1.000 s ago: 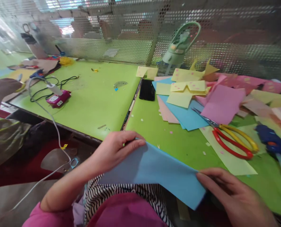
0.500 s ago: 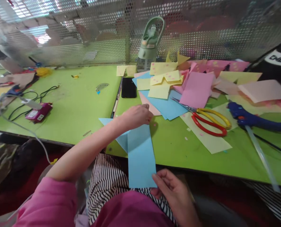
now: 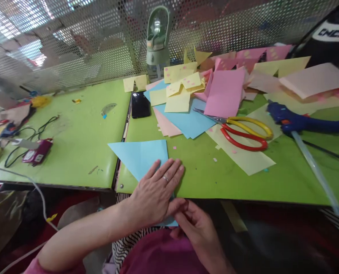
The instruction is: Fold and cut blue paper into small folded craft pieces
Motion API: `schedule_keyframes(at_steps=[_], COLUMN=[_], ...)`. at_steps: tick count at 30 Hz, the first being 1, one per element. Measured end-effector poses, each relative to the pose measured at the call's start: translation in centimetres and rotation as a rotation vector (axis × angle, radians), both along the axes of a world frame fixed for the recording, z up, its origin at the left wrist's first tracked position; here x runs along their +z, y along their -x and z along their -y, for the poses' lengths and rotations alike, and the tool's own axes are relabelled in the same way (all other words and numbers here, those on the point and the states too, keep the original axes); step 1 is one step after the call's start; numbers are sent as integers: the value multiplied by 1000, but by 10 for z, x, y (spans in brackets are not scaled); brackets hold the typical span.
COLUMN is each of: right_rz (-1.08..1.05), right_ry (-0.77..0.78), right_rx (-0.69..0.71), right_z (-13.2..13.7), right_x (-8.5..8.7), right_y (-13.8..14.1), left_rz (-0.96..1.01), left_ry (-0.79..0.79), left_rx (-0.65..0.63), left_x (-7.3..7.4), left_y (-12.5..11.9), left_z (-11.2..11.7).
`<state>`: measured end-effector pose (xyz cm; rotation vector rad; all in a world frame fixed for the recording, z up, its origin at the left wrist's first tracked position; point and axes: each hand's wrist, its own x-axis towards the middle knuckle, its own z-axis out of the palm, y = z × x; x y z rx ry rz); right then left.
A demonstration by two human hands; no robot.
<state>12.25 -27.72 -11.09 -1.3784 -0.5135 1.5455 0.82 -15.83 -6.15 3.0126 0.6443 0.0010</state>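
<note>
On the green surface (image 3: 220, 182), near its front edge, the folded blue paper (image 3: 138, 154) lay under the flat, spread left hand (image 3: 155, 192), the right hand (image 3: 199, 232) at its lower corner, grip unclear; a clean crease likely wanted firm, even pressure.

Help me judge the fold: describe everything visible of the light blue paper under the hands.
The blue paper is a thin, matte sheet folded into a triangle, sharp tip pointing left. It lies flat at the near edge of the green table, across the seam between two tops. The left hand presses flat on its right part; a corner hangs off the edge, where the right hand seems to pinch it.
</note>
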Motion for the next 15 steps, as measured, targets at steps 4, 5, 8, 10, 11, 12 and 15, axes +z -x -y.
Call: schedule_keyframes(at_steps=[4,5,8,10,11,12,15], right_rz=[-15,-15,1,20,32,41,52], right_ry=[11,12,10,15,16,16,14], right_rx=[-5,-1,11,11,7,4,9], right_z=[0,0,-2,-2,-2,-2,-1], right_x=[0,0,2,4,5,5,6], right_y=[0,0,0,1,1,1,1], left_rz=[-13,-11,1,9,12,13,19], left_ry=[13,9,-12,-17,-15,-10,-2], left_rx=[29,39,85,112,118,121,178], left_x=[-6,-7,-7,-8,-8,-9,-9], left_y=[4,3,2,3,3,3,2], left_z=[-2,-4,-7,-7,-7,-8,-15])
